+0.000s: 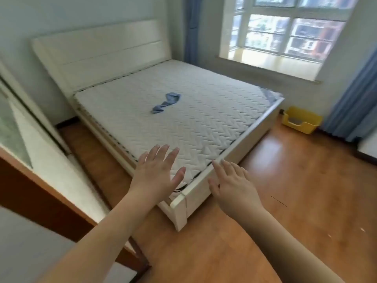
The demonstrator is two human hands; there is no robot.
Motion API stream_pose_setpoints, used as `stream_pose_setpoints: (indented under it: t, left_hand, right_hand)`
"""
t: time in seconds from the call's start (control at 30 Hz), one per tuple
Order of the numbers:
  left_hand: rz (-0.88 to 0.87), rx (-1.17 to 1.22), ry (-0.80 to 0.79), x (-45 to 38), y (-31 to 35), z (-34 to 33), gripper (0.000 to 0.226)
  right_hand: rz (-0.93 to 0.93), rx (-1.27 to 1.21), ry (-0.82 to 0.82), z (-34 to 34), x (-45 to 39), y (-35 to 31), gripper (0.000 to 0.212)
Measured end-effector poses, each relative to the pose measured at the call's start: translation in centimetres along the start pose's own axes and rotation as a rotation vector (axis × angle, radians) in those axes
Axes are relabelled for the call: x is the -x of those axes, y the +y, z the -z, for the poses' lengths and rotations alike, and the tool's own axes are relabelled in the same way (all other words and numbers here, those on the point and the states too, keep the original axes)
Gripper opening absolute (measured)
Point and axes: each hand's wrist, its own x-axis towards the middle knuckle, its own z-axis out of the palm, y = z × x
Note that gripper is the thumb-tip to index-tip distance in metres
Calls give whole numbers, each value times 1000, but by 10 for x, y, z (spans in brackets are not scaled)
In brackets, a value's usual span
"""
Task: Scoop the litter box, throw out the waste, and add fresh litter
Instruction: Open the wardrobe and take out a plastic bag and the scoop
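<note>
Yellow plastic litter box (300,119) beside white zigzag-quilted mattress (183,111); blue crumpled cloth (166,103) upon it; blue curtains (355,99) beyond; orange-brown wooden floor (295,190) below; white headboard (102,54) behind.

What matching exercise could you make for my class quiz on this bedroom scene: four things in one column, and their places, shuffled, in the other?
Things:
1. yellow litter box
2. blue cloth
3. left hand
4. blue curtain

Places:
A. hanging right of the window
B. on the floor past the bed's far corner
C. held out over the bed's near corner
D. lying on the mattress

Pairs: 1-B, 2-D, 3-C, 4-A
</note>
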Motion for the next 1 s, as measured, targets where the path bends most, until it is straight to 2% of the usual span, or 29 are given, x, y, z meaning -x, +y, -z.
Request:
stream_pose_setpoints:
  t: [0.27,0.67,0.73,0.83,1.0]
  left_hand:
    - [256,-20,63,-32,-65,9,66]
    - [567,-18,94,-79,-202,-1,68]
    - [618,-31,125,-82,-213,1,69]
    - [644,-18,91,-90,-213,-2,69]
    - [845,-93,94,-98,-235,-8,72]
  right_hand:
    - [219,-16,-49,-14,-91,-33,59]
    - [577,20,-51,-25,-243,-170,57]
    - [616,13,-20,-23,-267,-192,57]
    - [677,6,10,-23,-293,-222,56]
    - [839,-45,31,-28,-329,-271,54]
